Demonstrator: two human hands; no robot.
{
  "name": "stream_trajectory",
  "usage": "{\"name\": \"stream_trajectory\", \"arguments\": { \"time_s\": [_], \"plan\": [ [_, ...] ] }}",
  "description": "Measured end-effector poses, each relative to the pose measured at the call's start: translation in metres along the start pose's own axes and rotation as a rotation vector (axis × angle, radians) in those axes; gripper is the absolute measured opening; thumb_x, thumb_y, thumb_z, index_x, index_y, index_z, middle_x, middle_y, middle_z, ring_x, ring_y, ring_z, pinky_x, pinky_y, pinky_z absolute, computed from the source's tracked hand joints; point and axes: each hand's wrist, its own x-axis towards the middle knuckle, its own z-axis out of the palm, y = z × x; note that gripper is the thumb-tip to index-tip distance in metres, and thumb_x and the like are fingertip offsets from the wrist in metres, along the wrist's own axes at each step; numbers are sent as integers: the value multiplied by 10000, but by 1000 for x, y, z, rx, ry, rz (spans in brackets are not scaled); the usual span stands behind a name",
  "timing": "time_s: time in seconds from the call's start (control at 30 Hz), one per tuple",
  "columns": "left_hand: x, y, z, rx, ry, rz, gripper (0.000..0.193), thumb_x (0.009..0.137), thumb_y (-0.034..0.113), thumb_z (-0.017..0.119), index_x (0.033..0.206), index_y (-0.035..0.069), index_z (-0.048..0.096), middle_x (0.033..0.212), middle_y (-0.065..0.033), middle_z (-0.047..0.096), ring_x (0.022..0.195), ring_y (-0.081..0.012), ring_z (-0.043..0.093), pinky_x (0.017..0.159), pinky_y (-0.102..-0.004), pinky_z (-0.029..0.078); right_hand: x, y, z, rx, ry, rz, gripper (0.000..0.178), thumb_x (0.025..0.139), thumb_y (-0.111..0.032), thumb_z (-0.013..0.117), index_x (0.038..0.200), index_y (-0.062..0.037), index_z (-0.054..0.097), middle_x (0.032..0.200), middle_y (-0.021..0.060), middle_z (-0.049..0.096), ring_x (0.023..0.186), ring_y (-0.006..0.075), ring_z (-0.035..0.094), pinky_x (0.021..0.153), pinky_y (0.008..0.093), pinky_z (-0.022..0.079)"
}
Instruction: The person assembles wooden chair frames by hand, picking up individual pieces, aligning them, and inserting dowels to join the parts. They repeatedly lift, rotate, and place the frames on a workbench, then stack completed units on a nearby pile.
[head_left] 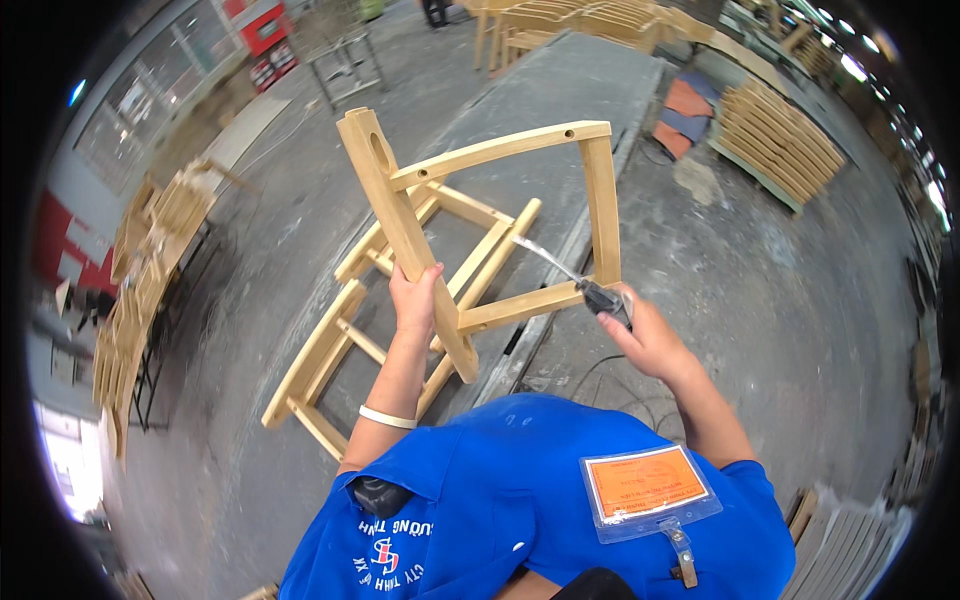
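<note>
As I view it from afar, the wooden frame point(525, 306) is held up at the centre of the picture, its thick post point(395, 205) slanting from upper left of centre down to lower centre. Two rails point(495, 152) run rightward from this post to a slimmer leg point(600, 205). I see the left hand point(413, 300) wrapped about the lower half of the post, thumb on its right side; the fingertips behind are hidden from me. The right hand point(645, 335), right of centre, has its fingers curled round the dark handle of a hand tool point(572, 275), beside the frame's lower right corner; whether they also touch the wood I cannot tell. Note the governing relation: the tool's long axis points from the right hand toward the upper left, across the frame's opening, toward the post, which lies nearer the left hand. I judge tip and post to be apart. Further wooden pieces point(315, 350) lie left of centre.
</note>
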Motion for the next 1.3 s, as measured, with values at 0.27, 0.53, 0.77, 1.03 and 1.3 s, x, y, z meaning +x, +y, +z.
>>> {"name": "stream_trajectory", "arguments": {
  "time_s": [0.27,0.53,0.77,1.03,1.3],
  "plan": [
    [21,0,57,21,-116,78,602,699,28,698,1242,-10,439,1043,-102,563,944,-182,557,808,-318,467,-99,13,-1,-128,40,571,334,901,-266,538,1103,-9,472,867,264,621,838,448,599,705,458,464],
    [9,12,138,159,-211,447,611,678,33,683,1229,1,422,1111,-146,549,1036,-253,548,900,-347,435,-59,-41,-18,-11,44,434,382,889,-197,561,1193,-4,434,961,268,601,906,406,601,782,422,450],
    [-46,10,199,461,-475,966,584,643,60,696,1182,37,473,1090,-159,558,992,-360,531,861,-421,426,-76,-100,-100,-277,56,659,378,891,-194,560,1194,-8,432,919,242,607,869,399,608,753,418,459],
    [-74,-9,229,503,-603,983,668,594,54,710,1217,79,472,1112,-124,551,1065,-325,499,897,-414,398,-123,-107,-79,-201,-181,583,382,883,-245,587,1182,-59,439,815,226,613,782,394,609,679,444,463],
    [-22,7,181,92,-444,614,563,638,71,713,1159,9,508,1014,-132,619,915,-241,619,792,-337,496,-135,14,3,48,-186,628,328,791,-162,630,1086,-45,548,930,184,620,884,362,601,775,399,466]
  ]
}}
